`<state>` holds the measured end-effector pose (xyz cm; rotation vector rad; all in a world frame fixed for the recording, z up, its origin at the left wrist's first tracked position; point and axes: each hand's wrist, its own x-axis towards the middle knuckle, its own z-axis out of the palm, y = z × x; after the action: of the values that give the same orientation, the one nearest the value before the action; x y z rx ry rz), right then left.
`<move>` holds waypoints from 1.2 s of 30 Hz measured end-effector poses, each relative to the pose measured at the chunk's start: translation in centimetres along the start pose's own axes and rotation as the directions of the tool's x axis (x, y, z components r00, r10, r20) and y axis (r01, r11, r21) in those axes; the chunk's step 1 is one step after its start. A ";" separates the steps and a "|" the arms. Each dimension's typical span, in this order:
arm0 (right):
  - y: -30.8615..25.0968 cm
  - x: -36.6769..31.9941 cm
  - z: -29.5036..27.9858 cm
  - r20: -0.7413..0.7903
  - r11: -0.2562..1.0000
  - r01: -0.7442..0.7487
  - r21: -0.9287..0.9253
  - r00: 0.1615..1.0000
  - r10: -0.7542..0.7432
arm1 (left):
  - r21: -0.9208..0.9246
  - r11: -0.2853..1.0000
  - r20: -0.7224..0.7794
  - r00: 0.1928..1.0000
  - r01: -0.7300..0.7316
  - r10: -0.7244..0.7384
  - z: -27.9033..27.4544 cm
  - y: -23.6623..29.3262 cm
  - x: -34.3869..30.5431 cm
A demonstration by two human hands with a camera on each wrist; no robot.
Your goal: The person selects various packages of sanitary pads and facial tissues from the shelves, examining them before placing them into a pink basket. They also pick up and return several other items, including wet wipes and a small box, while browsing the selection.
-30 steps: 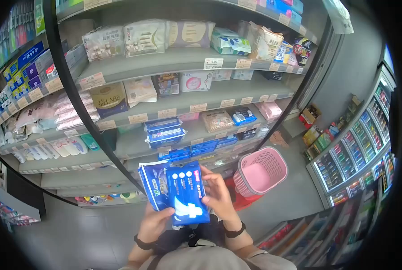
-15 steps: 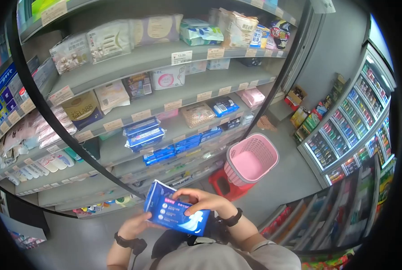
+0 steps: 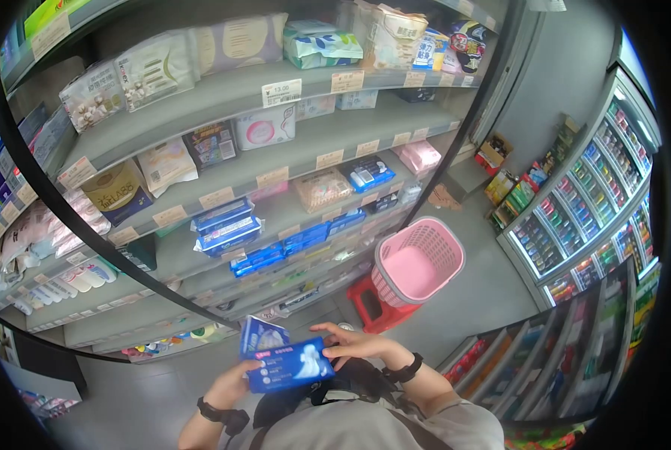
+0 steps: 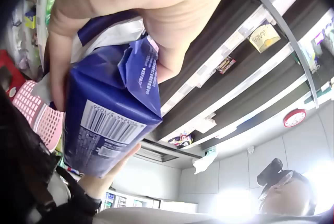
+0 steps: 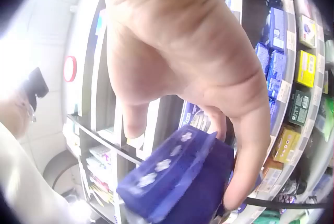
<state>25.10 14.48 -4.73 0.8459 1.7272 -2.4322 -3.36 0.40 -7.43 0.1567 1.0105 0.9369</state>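
Note:
A blue pack of sanitary pads with white wing-shaped print is held sideways in front of the body. Behind it, a second blue pack shows above its upper left edge. My left hand grips both packs at their left end, thumb on one side and fingers on the other. In the left wrist view a barcode faces the camera on the end of one pack. My right hand holds the right end of the front pack, with one finger stretched out over the top. White flower marks line the pack's end in the right wrist view.
Shelves of packaged goods curve across the front. More blue packs lie on a middle shelf. A pink basket stands on a red stool to the right. A lit drinks cooler is farther right.
The packs have turned from upright to sideways and come lower, nearer the body. My right hand has shifted off the front face to the right end. The view has swung right.

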 end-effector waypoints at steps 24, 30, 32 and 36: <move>2.5 6.3 -32.9 -0.881 0.715 0.637 0.287 0.468 -0.064 | -0.165 0.850 -0.187 0.862 -0.500 0.471 8.0 1.9 5.5; 1.1 10.6 -34.5 -0.937 0.835 0.538 0.114 0.338 -0.090 | -0.153 0.876 -0.186 0.884 -0.458 0.429 9.9 2.3 6.2; 2.1 12.0 -36.0 -0.948 0.896 0.443 -0.020 0.276 -0.158 | -0.084 0.877 -0.177 0.873 -0.473 0.454 10.3 2.5 6.0; 1.5 12.6 -35.2 -0.942 0.885 0.411 -0.218 0.150 -0.301 | -0.086 0.871 -0.192 0.866 -0.484 0.462 10.5 2.5 6.1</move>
<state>29.14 48.48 -19.83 2.7431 2.2939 -2.2691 4.43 9.46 -4.28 0.2259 1.0802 1.4863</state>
